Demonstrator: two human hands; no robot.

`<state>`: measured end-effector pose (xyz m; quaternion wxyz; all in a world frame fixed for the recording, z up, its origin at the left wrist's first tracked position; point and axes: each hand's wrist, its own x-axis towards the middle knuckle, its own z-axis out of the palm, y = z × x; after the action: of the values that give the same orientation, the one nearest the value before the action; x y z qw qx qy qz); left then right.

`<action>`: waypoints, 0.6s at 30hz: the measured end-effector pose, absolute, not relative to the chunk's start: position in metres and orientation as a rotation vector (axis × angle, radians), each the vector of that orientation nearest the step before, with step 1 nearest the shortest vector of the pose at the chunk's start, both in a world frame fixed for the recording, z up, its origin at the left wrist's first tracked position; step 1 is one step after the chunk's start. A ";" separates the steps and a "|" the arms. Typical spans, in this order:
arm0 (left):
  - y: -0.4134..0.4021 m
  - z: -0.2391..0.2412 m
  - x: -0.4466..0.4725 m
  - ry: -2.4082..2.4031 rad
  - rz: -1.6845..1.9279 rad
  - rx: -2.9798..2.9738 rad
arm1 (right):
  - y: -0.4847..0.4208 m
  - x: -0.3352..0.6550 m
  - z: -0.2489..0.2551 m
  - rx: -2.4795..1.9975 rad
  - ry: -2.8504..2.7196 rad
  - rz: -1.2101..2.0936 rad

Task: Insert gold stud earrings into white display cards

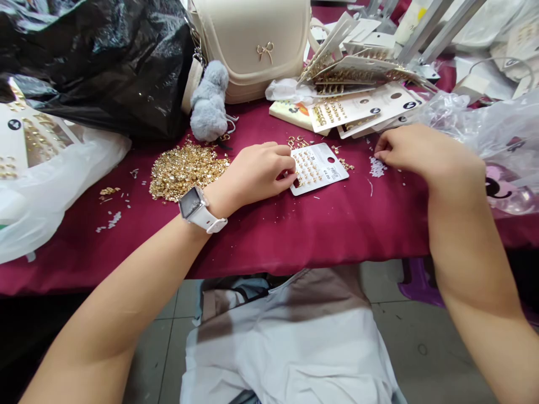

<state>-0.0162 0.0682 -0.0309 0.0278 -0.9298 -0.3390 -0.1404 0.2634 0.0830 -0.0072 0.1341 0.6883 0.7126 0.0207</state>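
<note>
My left hand (256, 171), with a white watch at the wrist, lies on the maroon tablecloth (295, 224). Its fingers are curled and pinch the left edge of a white earring card (318, 167) studded with small gold earrings. My right hand (415, 151) rests further right with its fingertips pressed together over a small heap of clear earring backs (376, 167). Whether they grip one is too small to see. A pile of loose gold earrings (185, 171) lies left of my left hand.
A cream handbag (252, 45) with a grey fluffy charm (209, 104) stands at the back. Filled earring cards (362, 95) are stacked back right. A black plastic bag (105, 62) and a clear bag (54, 185) lie left. More clear plastic (484, 129) lies right.
</note>
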 end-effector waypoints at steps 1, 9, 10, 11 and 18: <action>0.068 -0.031 -0.016 -1.058 -0.428 -2.873 | 0.082 0.262 -0.006 1.998 2.010 0.065; 0.068 -0.030 -0.015 -1.128 -0.434 -2.908 | 0.074 0.244 0.004 1.982 1.839 0.083; 0.068 -0.030 -0.015 -1.134 -0.431 -2.912 | 0.073 0.244 0.004 1.985 1.836 0.081; 0.068 -0.030 -0.015 -1.138 -0.428 -2.916 | 0.073 0.244 0.004 1.985 1.841 0.087; 0.068 -0.031 -0.015 -1.137 -0.445 -2.925 | 0.075 0.249 0.002 2.012 1.914 0.104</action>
<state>-0.0150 0.0679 -0.0313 -0.0141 -0.9227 -0.3587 -0.1403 0.2494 0.0754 0.0019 0.1802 0.7123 0.6774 0.0367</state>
